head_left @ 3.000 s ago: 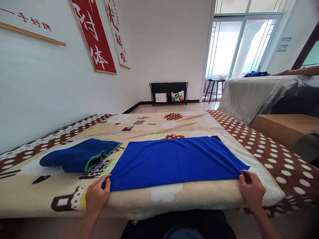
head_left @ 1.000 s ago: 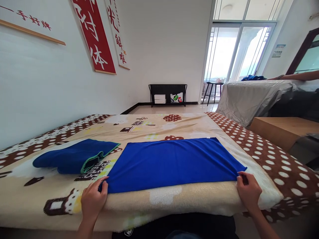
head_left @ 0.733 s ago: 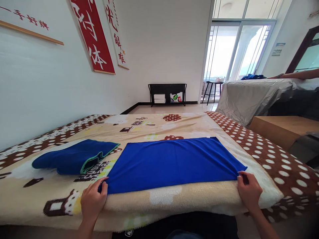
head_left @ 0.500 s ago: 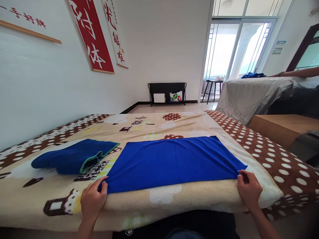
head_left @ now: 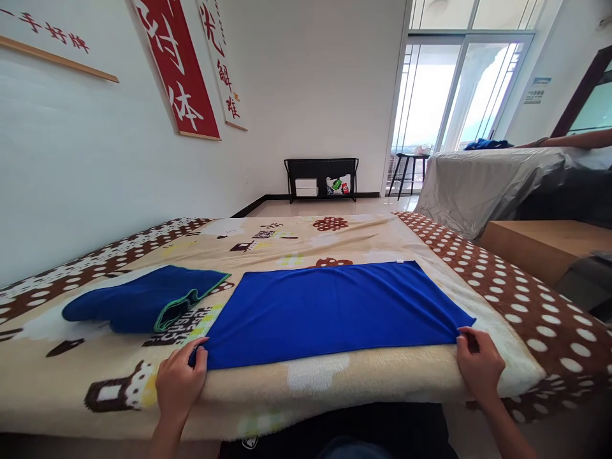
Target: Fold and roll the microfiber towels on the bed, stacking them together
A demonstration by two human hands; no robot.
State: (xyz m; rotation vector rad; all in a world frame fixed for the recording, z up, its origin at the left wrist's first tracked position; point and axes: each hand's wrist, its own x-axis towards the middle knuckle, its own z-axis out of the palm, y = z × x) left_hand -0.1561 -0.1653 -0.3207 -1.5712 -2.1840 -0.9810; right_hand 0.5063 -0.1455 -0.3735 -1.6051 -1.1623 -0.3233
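Observation:
A bright blue cloth (head_left: 329, 312) lies spread as a wide rectangle on a patterned fleece blanket (head_left: 335, 382). My left hand (head_left: 184, 376) pinches its near left corner, and my right hand (head_left: 478, 360) pinches the near right corner. Light creases run inward from both held corners. A small white tag shows at the cloth's far edge. To the left, a folded darker blue cloth with green edging (head_left: 143, 299) rests on the blanket, apart from my left hand.
Along the right stands a wooden box (head_left: 540, 245) beside a table under a silver cover (head_left: 488, 185). Another person's arm (head_left: 574, 139) rests there near a blue cloth (head_left: 488, 145). Against the back wall is a low black rack (head_left: 321, 178), with a stool (head_left: 408, 172) near the glass door.

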